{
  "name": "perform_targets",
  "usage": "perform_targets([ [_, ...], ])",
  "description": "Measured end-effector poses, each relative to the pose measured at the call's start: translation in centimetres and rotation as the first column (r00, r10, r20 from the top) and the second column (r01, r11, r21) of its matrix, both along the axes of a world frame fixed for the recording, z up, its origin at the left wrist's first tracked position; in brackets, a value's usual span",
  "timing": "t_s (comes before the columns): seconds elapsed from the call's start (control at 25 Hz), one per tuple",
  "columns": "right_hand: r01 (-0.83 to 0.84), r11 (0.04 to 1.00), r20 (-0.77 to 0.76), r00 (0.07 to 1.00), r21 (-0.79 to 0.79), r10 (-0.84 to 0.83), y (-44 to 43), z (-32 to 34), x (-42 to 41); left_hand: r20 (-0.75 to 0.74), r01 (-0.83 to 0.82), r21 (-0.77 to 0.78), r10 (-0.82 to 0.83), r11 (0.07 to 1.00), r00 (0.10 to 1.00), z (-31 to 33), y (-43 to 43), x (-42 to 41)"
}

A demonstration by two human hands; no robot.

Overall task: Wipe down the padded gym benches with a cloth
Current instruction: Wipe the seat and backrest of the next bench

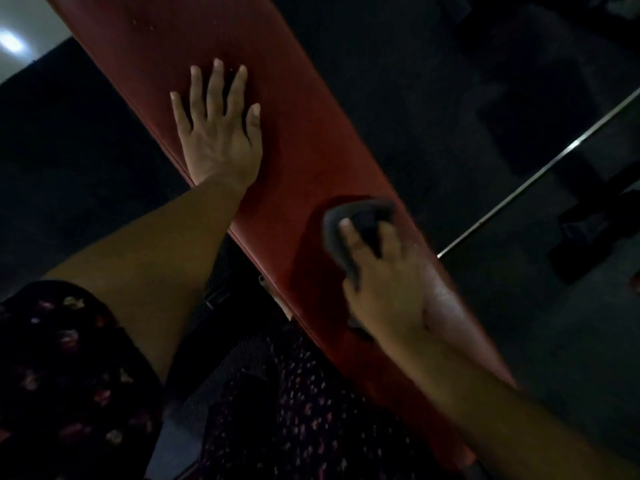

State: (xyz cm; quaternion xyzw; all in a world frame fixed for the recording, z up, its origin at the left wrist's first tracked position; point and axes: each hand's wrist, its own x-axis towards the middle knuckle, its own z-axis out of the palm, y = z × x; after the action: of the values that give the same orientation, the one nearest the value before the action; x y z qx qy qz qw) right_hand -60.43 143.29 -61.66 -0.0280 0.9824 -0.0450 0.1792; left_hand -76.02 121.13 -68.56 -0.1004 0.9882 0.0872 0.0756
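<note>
Running diagonally top-left to bottom-right, bench [294, 150]

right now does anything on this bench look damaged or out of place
Nothing looks torn or askew. A few pale specks dot the red bench pad beyond the flat left hand, far from the dark cloth gripped by the right hand; too dim to tell what they are.

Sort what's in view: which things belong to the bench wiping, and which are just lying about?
Job: red padded bench; dark cloth on it; right hand gripping the cloth; left hand flat on the bench.
Lying about: shiny metal bar beyond the bench; dark gear on the floor, too dim to identify.
</note>
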Motion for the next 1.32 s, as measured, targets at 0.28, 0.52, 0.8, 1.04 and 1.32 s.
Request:
perform_targets([
  [0.28,-0.685,0.720,-0.021,0.726,-0.115,0.687,-5.8,-0.4,-2.5,-0.009,-0.006,0.038,0.006,0.999,1.000,0.5,-0.4,0.0],
  [0.52,-0.631,0.760,-0.166,0.742,0.154,0.650,6.7,-1.0,-9.8,-0.034,0.013,0.069,-0.010,0.998,0.999,0.4,-0.5,0.0],
  [0.8,-0.213,0.976,-0.218,0.952,0.043,0.217,5.2,-1.1,-7.7,-0.057,0.039,0.076,-0.035,0.996,0.998,0.4,-0.3,-0.3],
  [1.04,-0.691,0.708,-0.114,0.723,-0.148,0.682,-4.6,-1.3,-6.7,-0.071,0.073,0.049,-0.070,0.996,0.995,0.1,0.0,-0.2],
  [1.32,-0.826,0.544,-0.137,0.561,-0.146,0.816,-2.8,-2.2,-9.5,-0.341,0.257,-0.001,-0.242,0.966,0.909,-0.4,-9.0,-3.3],
])
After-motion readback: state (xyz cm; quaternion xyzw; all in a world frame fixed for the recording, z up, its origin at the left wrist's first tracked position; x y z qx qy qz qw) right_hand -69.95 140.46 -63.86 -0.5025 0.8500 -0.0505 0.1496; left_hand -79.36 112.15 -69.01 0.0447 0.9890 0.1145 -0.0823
